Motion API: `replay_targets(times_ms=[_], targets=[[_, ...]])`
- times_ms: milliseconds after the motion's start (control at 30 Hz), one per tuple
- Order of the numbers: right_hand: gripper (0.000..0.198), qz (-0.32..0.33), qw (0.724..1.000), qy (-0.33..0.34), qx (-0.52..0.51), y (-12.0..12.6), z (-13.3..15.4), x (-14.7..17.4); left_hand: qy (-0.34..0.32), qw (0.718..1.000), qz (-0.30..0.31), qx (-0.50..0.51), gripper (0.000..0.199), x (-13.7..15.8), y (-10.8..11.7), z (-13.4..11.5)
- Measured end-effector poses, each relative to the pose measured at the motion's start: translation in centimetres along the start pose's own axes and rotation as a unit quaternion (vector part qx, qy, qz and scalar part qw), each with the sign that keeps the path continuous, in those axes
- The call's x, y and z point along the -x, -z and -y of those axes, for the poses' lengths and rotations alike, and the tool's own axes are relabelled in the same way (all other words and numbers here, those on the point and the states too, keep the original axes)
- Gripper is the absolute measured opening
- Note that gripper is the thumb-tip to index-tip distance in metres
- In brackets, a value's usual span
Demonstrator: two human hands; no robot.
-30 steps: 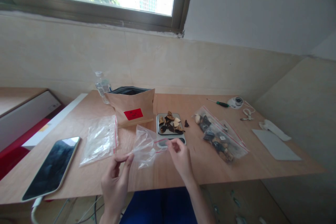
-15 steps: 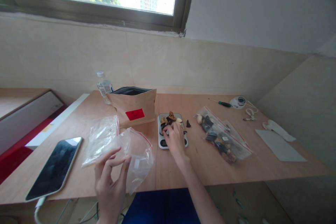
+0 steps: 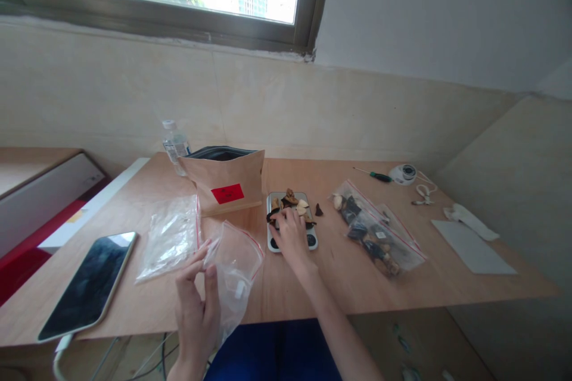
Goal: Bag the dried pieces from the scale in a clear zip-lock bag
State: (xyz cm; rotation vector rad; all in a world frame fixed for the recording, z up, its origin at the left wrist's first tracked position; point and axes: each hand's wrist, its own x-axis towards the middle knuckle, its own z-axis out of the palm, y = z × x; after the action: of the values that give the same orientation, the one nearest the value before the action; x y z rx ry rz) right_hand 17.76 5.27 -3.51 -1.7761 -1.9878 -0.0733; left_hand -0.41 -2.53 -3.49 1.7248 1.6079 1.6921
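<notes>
At the table [image 3: 357,286] I observe the clear bag [image 3: 235,292] overhanging the near edge, pinched at one side in the left hand [image 3: 196,303], and, over the scale [image 3: 302,196], the right hand [image 3: 292,235] grasping a dark piece [image 3: 270,215] at its fingertips.

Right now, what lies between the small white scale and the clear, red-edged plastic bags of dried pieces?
In the head view, one small, dark dried piece lies there on the light-brown wooden table, close beside the scale.
</notes>
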Motion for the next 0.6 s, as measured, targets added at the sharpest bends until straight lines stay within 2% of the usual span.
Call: replay_targets(times_ms=[167,300,367,433,600], targets=[[0.012,-0.024,0.997,-0.014,-0.07,0.8,-0.5,0.5,0.033,0.999,-0.032,-0.021,0.019,0.3,0.1,0.7],[0.015,-0.111,0.981,-0.061,-0.146,2.8,-3.2,2.8,0.066,0.997,-0.039,-0.021,0.022,0.2,0.2,0.5],[0.021,-0.159,0.972,-0.105,-0.134,3.5,-5.4,4.4,0.078,0.996,-0.034,-0.02,0.024,0.2,0.1,0.5],[0.028,-0.176,0.97,-0.139,-0.093,3.6,-7.6,5.9,0.092,0.995,-0.027,-0.027,0.027,0.2,-0.1,0.7],[0.031,-0.117,0.98,-0.161,0.024,2.1,-11.3,8.0,0.106,0.993,-0.018,-0.038,0.038,0.4,-0.6,0.7]])
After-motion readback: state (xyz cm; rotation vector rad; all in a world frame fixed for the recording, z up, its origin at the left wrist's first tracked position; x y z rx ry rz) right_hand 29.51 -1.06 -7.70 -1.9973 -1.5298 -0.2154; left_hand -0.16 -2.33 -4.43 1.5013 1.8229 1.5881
